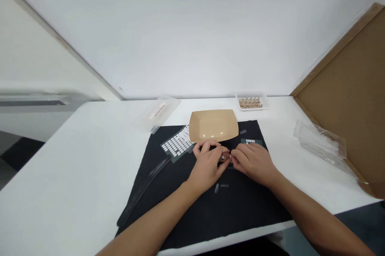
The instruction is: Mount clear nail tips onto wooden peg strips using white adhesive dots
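My left hand (207, 167) is closed around a small brown holder with shiny metal bits (223, 158), mostly hidden by the fingers. Close against it, my right hand (252, 162) has thumb and fingers pinched together at the holder's right end. Whatever is in that pinch is too small and covered to name. Both hands are over a black cloth (228, 216), just in front of a brown paper tray (213, 121) with a few white ovals in it. Below the hands lie two clear false nail tips (217, 188); another clear tip (243, 131) is beside the tray.
Left of the tray is a sheet of white oval stickers (177, 143); a dark sheet (259, 142) lies partly behind my right hand. A long black strip (144, 189) crosses the cloth's left side. Around it stand a clear lid (164, 111), a box of metal-topped pieces (252, 103), a plastic case (323, 143) and cardboard (349, 87).
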A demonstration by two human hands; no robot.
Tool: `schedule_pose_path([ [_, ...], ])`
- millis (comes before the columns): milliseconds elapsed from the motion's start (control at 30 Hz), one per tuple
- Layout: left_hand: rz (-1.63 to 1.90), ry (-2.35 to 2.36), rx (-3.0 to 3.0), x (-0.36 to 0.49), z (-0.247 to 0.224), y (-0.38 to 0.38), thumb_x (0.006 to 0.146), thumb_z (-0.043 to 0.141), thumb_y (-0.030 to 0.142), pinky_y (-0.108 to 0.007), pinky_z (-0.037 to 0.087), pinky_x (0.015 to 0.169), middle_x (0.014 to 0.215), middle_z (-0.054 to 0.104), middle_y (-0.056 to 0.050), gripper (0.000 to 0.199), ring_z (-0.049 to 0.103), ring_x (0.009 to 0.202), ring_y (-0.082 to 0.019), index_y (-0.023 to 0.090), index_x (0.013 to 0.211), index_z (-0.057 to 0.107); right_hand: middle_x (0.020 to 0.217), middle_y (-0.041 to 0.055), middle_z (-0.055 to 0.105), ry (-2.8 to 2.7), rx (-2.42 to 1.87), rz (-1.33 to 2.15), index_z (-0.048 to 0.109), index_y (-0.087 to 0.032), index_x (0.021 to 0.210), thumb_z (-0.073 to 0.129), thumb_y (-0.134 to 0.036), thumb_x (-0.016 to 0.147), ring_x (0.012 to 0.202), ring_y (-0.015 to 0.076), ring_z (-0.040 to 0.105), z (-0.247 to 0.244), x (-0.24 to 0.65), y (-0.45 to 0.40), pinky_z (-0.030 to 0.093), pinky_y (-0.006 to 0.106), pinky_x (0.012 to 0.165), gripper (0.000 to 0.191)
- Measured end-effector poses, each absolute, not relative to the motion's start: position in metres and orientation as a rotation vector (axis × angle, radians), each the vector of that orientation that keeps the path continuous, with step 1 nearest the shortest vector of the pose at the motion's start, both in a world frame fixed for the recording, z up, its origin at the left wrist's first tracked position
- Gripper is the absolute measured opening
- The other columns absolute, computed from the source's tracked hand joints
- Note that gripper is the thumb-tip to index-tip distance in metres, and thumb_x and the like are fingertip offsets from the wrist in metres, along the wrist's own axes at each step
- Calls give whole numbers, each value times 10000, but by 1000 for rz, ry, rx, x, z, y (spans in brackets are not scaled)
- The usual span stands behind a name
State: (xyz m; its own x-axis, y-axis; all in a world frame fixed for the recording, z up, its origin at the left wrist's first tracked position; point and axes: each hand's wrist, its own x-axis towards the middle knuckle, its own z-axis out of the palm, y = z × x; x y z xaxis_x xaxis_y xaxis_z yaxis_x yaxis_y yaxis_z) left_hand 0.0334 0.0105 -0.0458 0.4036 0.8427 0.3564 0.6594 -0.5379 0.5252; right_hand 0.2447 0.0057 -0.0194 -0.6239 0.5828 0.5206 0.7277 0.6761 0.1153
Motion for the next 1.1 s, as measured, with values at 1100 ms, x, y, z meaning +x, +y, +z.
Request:
schedule_pose_path([
  [1100, 852, 1318, 2380, 33, -48, 11, 957, 746, 214, -516, 280, 1045, 1071, 810, -34, 133, 627, 1180, -297, 246, 1079, 705, 822, 22, 624, -2580, -1037, -290, 651, -203, 946, 559, -202, 1065, 754, 184, 546, -15, 249, 4, 341, 352, 697, 151],
])
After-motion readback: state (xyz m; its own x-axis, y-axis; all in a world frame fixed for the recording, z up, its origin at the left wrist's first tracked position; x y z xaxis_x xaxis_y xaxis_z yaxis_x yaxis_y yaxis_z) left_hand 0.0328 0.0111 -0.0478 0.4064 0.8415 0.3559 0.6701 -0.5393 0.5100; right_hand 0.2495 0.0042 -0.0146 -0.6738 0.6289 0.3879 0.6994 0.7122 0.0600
